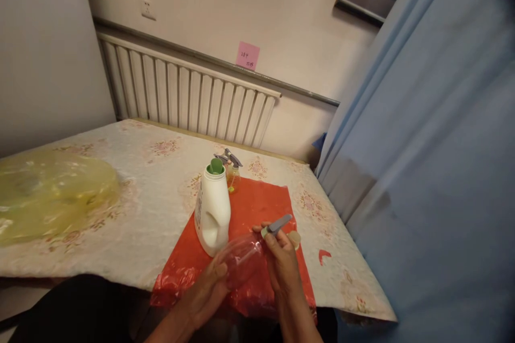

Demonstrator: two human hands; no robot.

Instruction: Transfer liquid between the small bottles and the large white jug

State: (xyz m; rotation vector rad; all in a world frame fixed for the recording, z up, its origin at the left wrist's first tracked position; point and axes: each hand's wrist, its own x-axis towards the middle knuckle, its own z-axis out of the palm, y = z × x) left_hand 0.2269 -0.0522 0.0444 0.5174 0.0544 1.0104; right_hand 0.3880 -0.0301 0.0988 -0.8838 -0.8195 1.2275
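Note:
My left hand [211,289] is wrapped round the base of a clear plastic bottle [243,262], which lies tilted over the red sheet. My right hand [284,262] grips the grey and pale green pump head [276,225] at the bottle's neck. Whether the head is screwed on tight cannot be seen. Just left of the bottle stands a large white jug [213,214], its cap off and a green pouring spout [216,166] in its mouth. Partly hidden behind the jug are small clear bottles with grey heads [232,158]. A pale round cap [295,239] sits beyond my right hand.
A red plastic sheet [261,198] lies under these things on a flowered cloth [148,193]. To the left is a yellow plastic bag [52,193]; at the right, a red scrap [324,256]. A radiator [181,88] and blue curtain [422,161] border the surface.

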